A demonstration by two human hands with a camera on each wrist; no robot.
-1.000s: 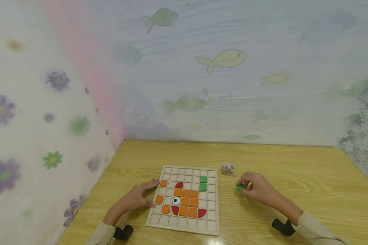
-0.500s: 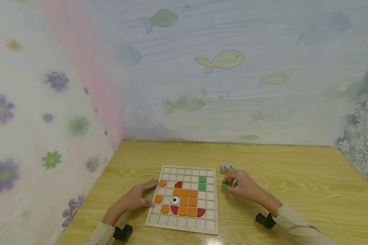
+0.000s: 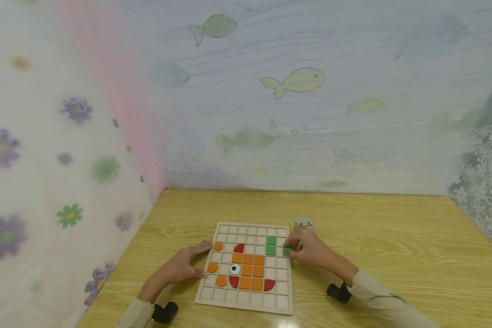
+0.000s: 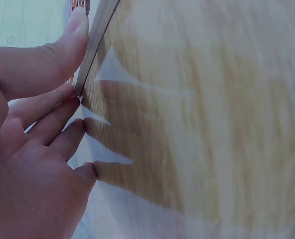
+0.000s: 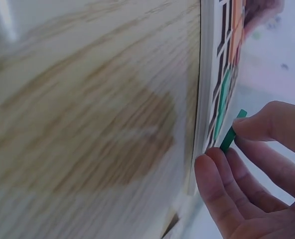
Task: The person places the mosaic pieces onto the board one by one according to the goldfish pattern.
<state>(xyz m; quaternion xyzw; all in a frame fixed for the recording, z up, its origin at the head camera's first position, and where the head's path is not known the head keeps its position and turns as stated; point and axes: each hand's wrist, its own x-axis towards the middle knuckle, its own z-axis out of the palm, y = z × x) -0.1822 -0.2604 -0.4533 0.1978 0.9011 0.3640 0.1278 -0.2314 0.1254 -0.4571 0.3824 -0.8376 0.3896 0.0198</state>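
A wooden grid board [image 3: 246,307] lies on the table, with orange squares [image 3: 248,270], orange discs [image 3: 212,267], red quarter-round pieces [image 3: 269,285], a round eye piece [image 3: 235,269] and two green squares [image 3: 271,240] in its cells. Between thumb and fingers my right hand [image 3: 311,247] pinches a green square tile [image 5: 232,134], tilted over the board's right edge. My left hand [image 3: 182,264] rests against the left edge, its fingers extended and the thumb touching the rim. In the left wrist view, the left fingertips [image 4: 82,172] touch the table beside the board.
A small picture card [image 3: 304,222] with a coloured grid lies just beyond the right hand, partly covered by it. The wood-grain table [image 3: 393,237] meets a fish-painted wall [image 3: 295,136] at the back and a flowered wall [image 3: 65,182] on the left.
My right hand has moved left with the green tile, from the bare table to the board's right edge. The left hand has stayed where it was.
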